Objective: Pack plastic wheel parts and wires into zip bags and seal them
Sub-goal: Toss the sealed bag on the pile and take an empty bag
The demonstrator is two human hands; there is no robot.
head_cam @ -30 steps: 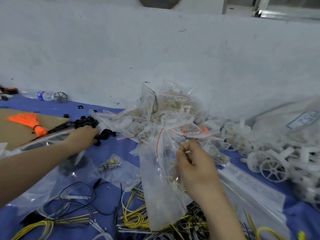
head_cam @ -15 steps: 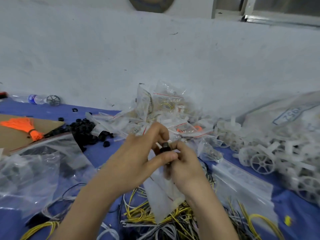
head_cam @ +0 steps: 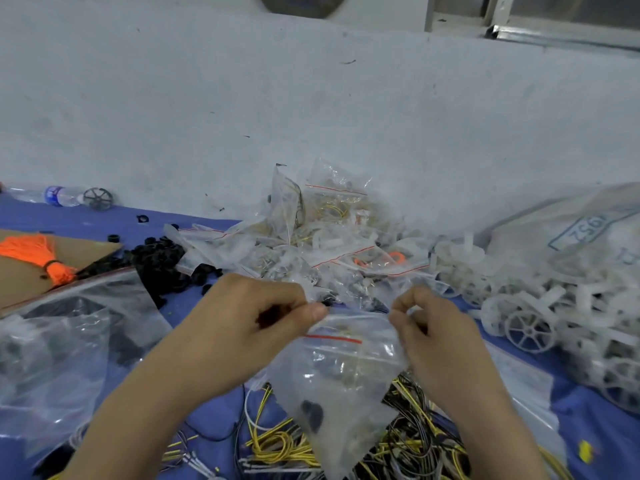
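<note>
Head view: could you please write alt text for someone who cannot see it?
The left hand and right hand pinch the top edge of a clear zip bag at opposite ends, above yellow and black wires. Filled bags lie behind, white wheels at right.

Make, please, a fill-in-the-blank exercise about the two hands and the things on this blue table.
The left hand and the right hand pinch the top of the clear plastic zip bag, whose zip stripe is ____.
Inside it lies a small ____ plastic part.
The ____ tassel lies on the brown cardboard sheet.
The white spoked plastic wheels lie to the bag's ____.
Missing: red; black; orange; right.
</note>
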